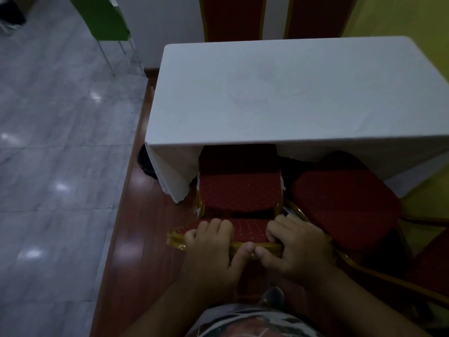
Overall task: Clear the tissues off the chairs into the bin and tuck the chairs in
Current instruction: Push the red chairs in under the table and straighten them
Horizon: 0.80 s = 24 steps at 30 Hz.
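A red, gold-framed chair (239,190) stands in front of me, its seat partly under the white-clothed table (291,93). My left hand (211,249) and my right hand (294,249) both grip the top of its backrest, thumbs nearly touching on the gold rail. A second red chair (345,205) stands to the right, angled and further out from the table. No tissue shows on either seat. A dark bin (145,161) peeks out beside the table's left corner, mostly hidden by the cloth.
Two more red chair backs (233,18) rise behind the far side of the table. A green chair (107,20) stands at the upper left on grey tiled floor. Brown wooden floor runs under the table; a yellow wall is at the right.
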Available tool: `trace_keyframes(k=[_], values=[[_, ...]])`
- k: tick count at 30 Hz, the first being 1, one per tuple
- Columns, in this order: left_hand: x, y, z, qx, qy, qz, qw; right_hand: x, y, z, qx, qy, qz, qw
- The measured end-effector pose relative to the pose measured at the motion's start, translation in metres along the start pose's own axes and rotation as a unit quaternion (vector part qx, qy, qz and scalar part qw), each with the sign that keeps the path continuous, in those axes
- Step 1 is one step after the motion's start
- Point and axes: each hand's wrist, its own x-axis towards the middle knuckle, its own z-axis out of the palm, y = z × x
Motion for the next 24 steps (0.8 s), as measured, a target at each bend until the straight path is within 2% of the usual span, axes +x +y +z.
trace_keyframes(k=[11, 24], values=[[0.014, -0.004, 0.000, -0.016, -0.001, 0.004, 1.000, 0.013, 0.002, 0.001, -0.003, 0.007, 0.024, 1.000], [0.017, 0.018, 0.007, -0.031, -0.010, -0.027, 0.999, 0.014, 0.030, 0.002, -0.007, 0.026, -0.038, 0.999]])
